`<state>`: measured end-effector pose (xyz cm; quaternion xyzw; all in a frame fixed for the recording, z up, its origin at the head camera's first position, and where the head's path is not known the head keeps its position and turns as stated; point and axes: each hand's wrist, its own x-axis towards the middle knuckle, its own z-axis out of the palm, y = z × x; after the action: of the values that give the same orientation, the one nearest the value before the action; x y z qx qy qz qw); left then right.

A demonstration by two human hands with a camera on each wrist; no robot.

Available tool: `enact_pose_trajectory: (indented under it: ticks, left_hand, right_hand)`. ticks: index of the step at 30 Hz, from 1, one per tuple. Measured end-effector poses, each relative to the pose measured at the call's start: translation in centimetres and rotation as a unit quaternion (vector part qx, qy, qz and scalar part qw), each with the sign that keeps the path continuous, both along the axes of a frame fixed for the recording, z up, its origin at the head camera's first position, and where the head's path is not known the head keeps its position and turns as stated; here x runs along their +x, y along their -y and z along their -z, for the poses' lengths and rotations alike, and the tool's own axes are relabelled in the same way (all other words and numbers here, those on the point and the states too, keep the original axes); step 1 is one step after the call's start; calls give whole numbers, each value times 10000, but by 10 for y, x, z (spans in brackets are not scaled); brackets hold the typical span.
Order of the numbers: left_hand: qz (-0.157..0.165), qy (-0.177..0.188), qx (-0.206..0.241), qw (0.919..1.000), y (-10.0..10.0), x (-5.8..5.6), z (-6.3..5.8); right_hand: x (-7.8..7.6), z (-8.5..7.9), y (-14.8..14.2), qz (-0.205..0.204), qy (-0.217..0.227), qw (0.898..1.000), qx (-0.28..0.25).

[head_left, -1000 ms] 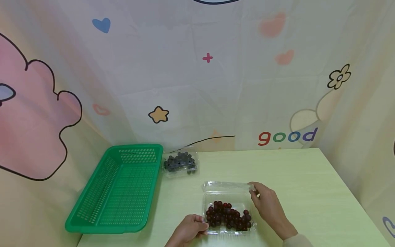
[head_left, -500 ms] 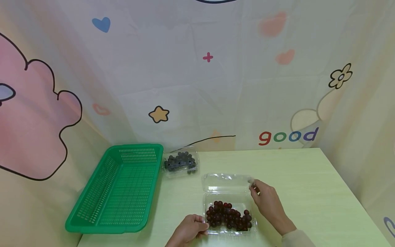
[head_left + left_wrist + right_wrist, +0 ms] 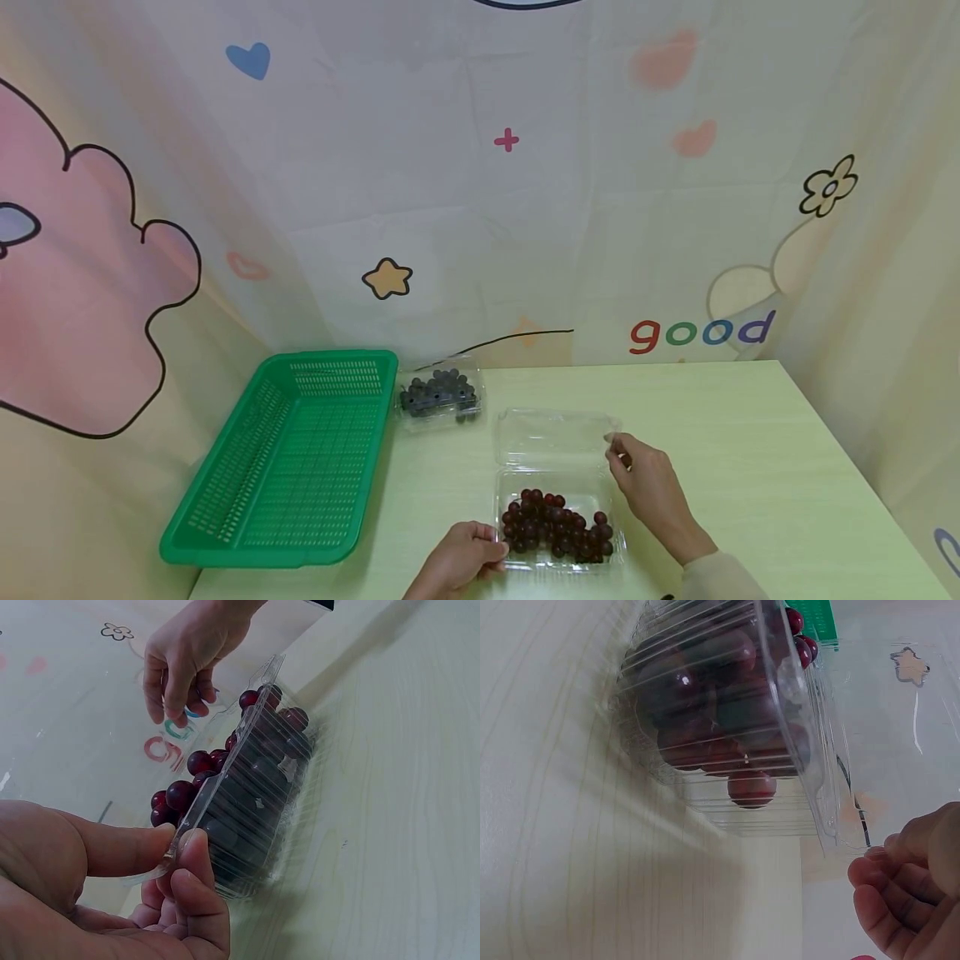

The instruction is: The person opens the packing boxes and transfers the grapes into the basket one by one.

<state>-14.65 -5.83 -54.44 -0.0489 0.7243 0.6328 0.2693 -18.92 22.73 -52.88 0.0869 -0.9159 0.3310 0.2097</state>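
Observation:
A clear plastic clamshell box [image 3: 517, 482] sits on the table with dark red grapes [image 3: 555, 523] inside. My left hand [image 3: 461, 557] pinches the rim at its near left corner, thumb on top and fingers beneath, as the left wrist view shows. Raised behind the box is its clear lid [image 3: 551, 437]. At the right corner of that lid, my right hand [image 3: 652, 487] pinches the edge between thumb and index finger. The right wrist view shows these fingertips [image 3: 876, 853] by the lid's corner, the other fingers curled.
To the left lies a green perforated basket [image 3: 363, 500] with nothing in it. A second clear box [image 3: 405, 421] holding dark grapes [image 3: 438, 393] stands beside it at the back. Behind the pale table [image 3: 720, 433] hangs a printed curtain [image 3: 450, 167].
The lid has swung back, away from me, and now leans further open. My right hand has risen slightly with it. My left hand stays on the rim.

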Motion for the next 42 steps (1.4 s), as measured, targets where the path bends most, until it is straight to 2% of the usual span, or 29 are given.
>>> enact_pose_trajectory:
  ticks: [11,21,31,42]
  left_hand:
    - [17,-60,88,9999,1,0,2]
    - [43,46,-54,10000,0,-1,2]
    - [-31,-52,-3,10000,0,0,0]
    - [-113,-30,39,9999,0,0,0]
  right_hand:
    - [-5,4,0,60,-12,10000,-37]
    - [-9,7,-1,146,282,9995,-17]
    - [-13,8,-4,88,772,9956,-532]
    - [-16,11,-6,122,1190,9908,-640]
